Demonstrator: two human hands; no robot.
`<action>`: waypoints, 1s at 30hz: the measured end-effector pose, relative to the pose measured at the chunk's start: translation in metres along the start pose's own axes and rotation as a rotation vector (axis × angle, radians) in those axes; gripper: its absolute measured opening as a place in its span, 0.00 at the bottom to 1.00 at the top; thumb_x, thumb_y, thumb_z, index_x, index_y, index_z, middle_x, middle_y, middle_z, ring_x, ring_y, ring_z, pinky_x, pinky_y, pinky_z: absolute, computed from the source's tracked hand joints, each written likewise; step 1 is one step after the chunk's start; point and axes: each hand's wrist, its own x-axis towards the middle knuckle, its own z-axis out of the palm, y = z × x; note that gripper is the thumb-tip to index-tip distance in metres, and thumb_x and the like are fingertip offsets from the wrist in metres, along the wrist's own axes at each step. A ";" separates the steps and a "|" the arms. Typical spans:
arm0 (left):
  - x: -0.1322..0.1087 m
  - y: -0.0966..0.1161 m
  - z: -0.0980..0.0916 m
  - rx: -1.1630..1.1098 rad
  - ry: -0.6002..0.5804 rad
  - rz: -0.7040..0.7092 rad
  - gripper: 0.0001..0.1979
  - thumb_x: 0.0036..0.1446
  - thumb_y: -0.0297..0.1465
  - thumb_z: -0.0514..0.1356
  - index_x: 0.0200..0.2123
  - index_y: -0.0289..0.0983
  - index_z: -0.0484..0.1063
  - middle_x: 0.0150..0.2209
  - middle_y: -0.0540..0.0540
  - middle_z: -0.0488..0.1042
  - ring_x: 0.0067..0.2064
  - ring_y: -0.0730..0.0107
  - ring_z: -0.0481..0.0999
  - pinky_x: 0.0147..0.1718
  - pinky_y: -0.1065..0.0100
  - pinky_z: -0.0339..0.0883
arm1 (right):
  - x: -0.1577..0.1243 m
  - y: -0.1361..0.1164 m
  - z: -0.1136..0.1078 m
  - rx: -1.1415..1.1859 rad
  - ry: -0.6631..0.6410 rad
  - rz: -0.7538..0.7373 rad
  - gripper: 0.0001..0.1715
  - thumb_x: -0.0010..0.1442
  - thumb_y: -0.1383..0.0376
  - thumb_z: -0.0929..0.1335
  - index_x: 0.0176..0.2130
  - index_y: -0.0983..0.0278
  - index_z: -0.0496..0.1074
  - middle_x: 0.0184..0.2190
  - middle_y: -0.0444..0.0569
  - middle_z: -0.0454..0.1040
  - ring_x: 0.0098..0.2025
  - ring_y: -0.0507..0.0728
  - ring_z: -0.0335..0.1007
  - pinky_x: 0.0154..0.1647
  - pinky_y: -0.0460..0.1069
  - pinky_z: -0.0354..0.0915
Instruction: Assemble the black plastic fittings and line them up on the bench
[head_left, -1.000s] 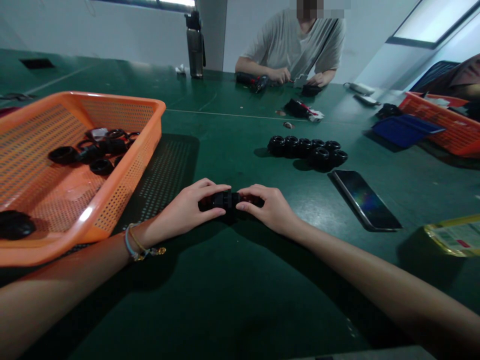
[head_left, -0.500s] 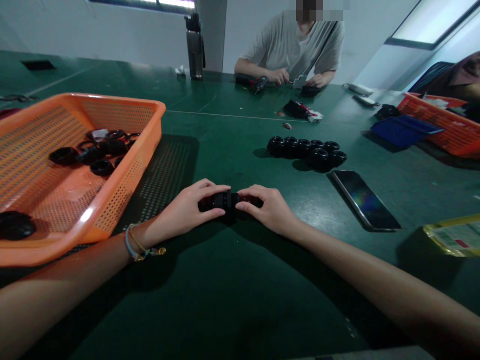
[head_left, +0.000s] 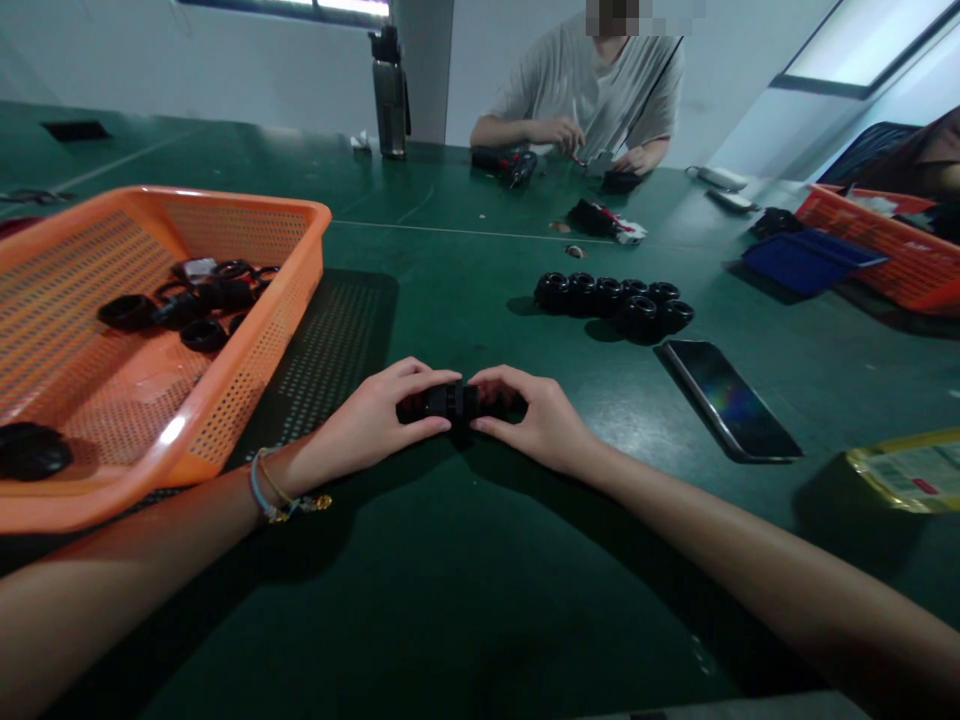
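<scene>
A black cylindrical part [head_left: 453,400] lies sideways between my hands, low over the green table. My left hand [head_left: 397,410] grips its left end, with the thumb below and the fingers above. At the other end, the thumb and fingers of my right hand [head_left: 529,415] curve round the part's black rim. My palms and fingers hide much of the part, so its exact kind does not show. Beyond my right hand stand several round black parts [head_left: 637,313] grouped in two rows.
An orange perforated basket [head_left: 251,395] with several black ring-shaped parts [head_left: 127,312] is at left. At right lie a phone [head_left: 731,400], a yellow-edged pack [head_left: 911,470] and a blue tray [head_left: 810,262]. A co-worker [head_left: 592,100] sits across the table near a power tool [head_left: 506,166].
My right fingers and thumb have shifted slightly on the part's right end. My left hand stays in place. Across the table, the co-worker's hand has risen a little.
</scene>
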 end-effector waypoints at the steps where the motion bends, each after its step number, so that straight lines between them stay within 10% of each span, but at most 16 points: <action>1: 0.000 0.000 0.000 0.001 0.001 0.000 0.21 0.54 0.37 0.59 0.52 0.39 0.69 0.42 0.46 0.69 0.44 0.63 0.71 0.45 0.62 0.66 | 0.000 0.001 0.000 -0.001 0.004 0.002 0.17 0.50 0.70 0.71 0.42 0.63 0.70 0.31 0.44 0.74 0.33 0.52 0.70 0.36 0.49 0.66; 30: 0.000 -0.002 0.001 -0.013 0.011 0.012 0.22 0.54 0.36 0.59 0.52 0.39 0.68 0.42 0.46 0.69 0.43 0.64 0.71 0.44 0.63 0.66 | 0.002 -0.001 0.001 -0.031 0.015 0.046 0.17 0.50 0.70 0.72 0.42 0.62 0.72 0.32 0.45 0.75 0.32 0.52 0.70 0.36 0.50 0.67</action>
